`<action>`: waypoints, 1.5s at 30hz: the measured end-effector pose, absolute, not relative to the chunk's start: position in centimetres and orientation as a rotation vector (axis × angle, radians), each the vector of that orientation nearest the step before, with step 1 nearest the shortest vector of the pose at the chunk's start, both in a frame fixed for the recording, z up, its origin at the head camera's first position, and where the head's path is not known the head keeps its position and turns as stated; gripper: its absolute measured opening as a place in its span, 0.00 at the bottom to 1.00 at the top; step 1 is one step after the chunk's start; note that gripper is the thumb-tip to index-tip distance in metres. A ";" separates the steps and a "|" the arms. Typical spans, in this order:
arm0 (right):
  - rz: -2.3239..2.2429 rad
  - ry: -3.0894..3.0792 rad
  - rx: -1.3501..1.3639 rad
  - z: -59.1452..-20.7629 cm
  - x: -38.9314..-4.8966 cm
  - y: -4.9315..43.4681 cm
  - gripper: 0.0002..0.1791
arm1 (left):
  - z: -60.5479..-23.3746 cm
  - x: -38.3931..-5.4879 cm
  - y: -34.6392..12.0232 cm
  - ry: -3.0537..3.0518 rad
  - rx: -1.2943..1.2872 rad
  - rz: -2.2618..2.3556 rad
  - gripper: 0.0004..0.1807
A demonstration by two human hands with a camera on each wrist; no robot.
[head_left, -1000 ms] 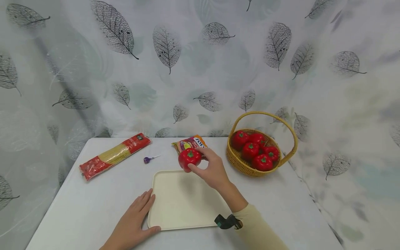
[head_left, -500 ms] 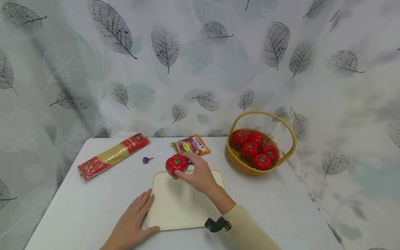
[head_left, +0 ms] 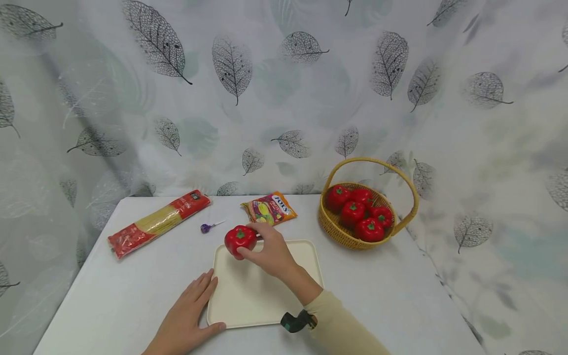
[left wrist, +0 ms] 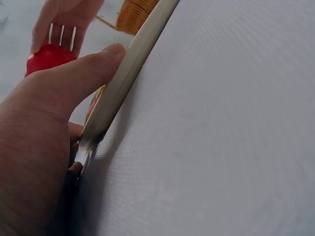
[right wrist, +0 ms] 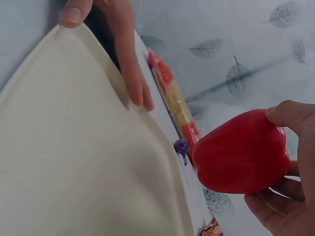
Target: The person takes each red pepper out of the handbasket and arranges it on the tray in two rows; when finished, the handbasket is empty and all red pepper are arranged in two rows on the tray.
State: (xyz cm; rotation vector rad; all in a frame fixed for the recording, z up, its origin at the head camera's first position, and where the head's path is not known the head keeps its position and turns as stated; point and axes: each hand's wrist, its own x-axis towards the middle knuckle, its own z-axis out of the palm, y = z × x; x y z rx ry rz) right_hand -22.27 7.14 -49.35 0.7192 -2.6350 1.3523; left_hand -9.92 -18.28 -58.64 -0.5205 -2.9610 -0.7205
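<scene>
A red bell pepper (head_left: 240,240) is held by my right hand (head_left: 272,251) above the back left part of a cream tray (head_left: 257,303). In the right wrist view, the thumb and fingers pinch the pepper (right wrist: 241,152) at its stem end, apart from the tray. My left hand (head_left: 186,310) rests at the tray's left side, its fingers extended along the left rim and its thumb at the near left corner. The left wrist view shows that thumb (left wrist: 101,64) lying on the rim; the other fingers are mostly hidden.
A wicker basket (head_left: 335,234) with several red bell peppers stands at the back right. Behind the tray lies a candy bag (head_left: 269,208). A purple lollipop (head_left: 206,228) and a red-and-yellow pack of noodles (head_left: 159,223) lie at the back left. A leaf-print curtain (head_left: 284,98) hangs behind the table.
My right hand has carried the bell pepper left and a little toward me, from in front of the candy bag to above the tray's back left part. My left hand keeps its place.
</scene>
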 end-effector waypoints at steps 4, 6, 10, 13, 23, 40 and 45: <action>1.344 -2.654 0.707 -49.9 -22.4 6.6 0.33 | -58.6 -10.0 -18.3 -2.982 -0.520 -0.727 0.61; 1.343 -2.670 0.697 -50.2 -22.3 6.4 0.33 | -58.5 -10.0 -18.3 -2.988 -0.526 -0.725 0.61; 1.345 -2.696 0.679 -50.5 -22.3 5.9 0.33 | -58.4 -10.0 -18.2 -2.990 -0.535 -0.732 0.61; 1.344 -2.718 0.672 -50.7 -22.3 5.6 0.34 | -58.3 -10.0 -18.1 -2.996 -0.532 -0.735 0.61; 1.295 -2.781 0.668 -51.5 -22.3 5.1 0.34 | -58.2 -10.0 -18.1 -3.003 -0.531 -0.748 0.62; 1.160 -2.821 0.663 -52.2 -22.4 5.0 0.37 | -58.3 -9.8 -18.2 -2.958 -0.532 -0.769 0.61; 1.156 -2.817 0.678 -52.1 -22.3 5.0 0.38 | -58.4 -9.9 -18.2 -2.964 -0.534 -0.760 0.61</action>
